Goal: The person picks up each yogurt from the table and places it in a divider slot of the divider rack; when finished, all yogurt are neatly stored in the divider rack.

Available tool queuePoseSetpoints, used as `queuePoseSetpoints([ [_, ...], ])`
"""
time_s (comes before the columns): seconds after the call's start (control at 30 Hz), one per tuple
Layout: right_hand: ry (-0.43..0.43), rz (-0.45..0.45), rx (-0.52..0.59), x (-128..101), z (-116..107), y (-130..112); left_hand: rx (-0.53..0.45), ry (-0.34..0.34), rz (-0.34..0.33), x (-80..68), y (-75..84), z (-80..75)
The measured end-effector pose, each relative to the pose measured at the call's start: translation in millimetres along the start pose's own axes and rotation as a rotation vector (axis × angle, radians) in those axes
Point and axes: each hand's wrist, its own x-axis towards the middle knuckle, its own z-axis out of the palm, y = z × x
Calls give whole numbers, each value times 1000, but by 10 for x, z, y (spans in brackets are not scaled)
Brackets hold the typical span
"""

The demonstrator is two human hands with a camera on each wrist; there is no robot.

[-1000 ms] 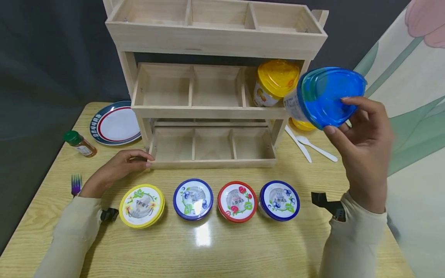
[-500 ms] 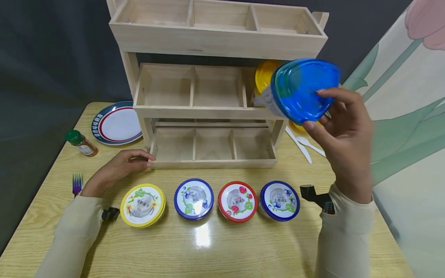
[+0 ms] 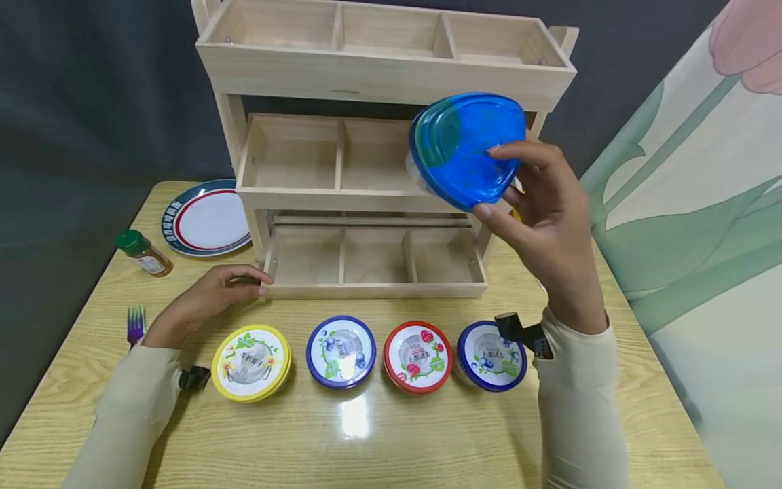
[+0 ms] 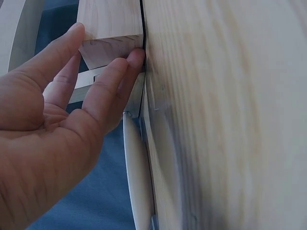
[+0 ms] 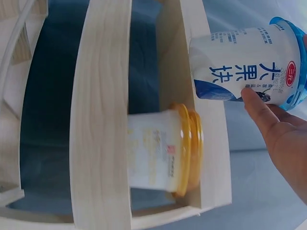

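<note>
In the head view my right hand point(image 3: 544, 210) holds a yogurt cup point(image 3: 467, 149) with a blue lid, tilted in front of the rack's middle tier. The right wrist view shows its white printed side point(image 5: 244, 62) outside the tier's front board, with fingers along it. A yellow-lidded cup point(image 5: 160, 148) sits inside that tier at its right end; the blue-lidded cup hides it from the head camera. My left hand point(image 3: 214, 292) grips the lower left front corner of the wooden rack point(image 3: 379, 291), thumb and fingers on either side of the wood point(image 4: 112, 24).
Along the front stand a yellow-rimmed tub point(image 3: 250, 363), a blue-rimmed tub point(image 3: 341, 352), a red-rimmed tub point(image 3: 418, 356) and another blue-rimmed tub point(image 3: 491, 356). A plate point(image 3: 210, 217), a spice bottle point(image 3: 143, 252) and a fork point(image 3: 136, 324) lie left.
My right hand has carried the blue-lidded yogurt cup leftward, from beside the rack to in front of the middle tier, covering the yellow-lidded cup. My left hand has stayed at the rack's corner.
</note>
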Motion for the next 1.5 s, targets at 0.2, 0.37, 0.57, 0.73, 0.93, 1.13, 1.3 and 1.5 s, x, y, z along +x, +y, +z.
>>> queuePoseSetpoints([
  [0.2,-78,-54,-39,75,108,112,-22,-4,3,4,16,4],
  [0.37,-99,-74,-49,141,198,228,-31,1,-13,2,37,14],
  [0.57,-72,-43,-22,176,322,362,-39,2,-15,10,34,19],
  [0.73,-54,-35,-35,172,402,463,-33,3,-11,9,9,9],
  [0.93,-68,-15,-59,160,473,569,-37,4,-10,-3,-5,7],
  [1.13,-61,13,-107,175,527,670,-44,2,4,-11,-3,3],
  [1.3,-71,33,-145,204,558,733,-47,2,2,-16,-9,2],
  [1.5,-57,117,-149,278,612,761,-39,1,-3,-10,-17,8],
])
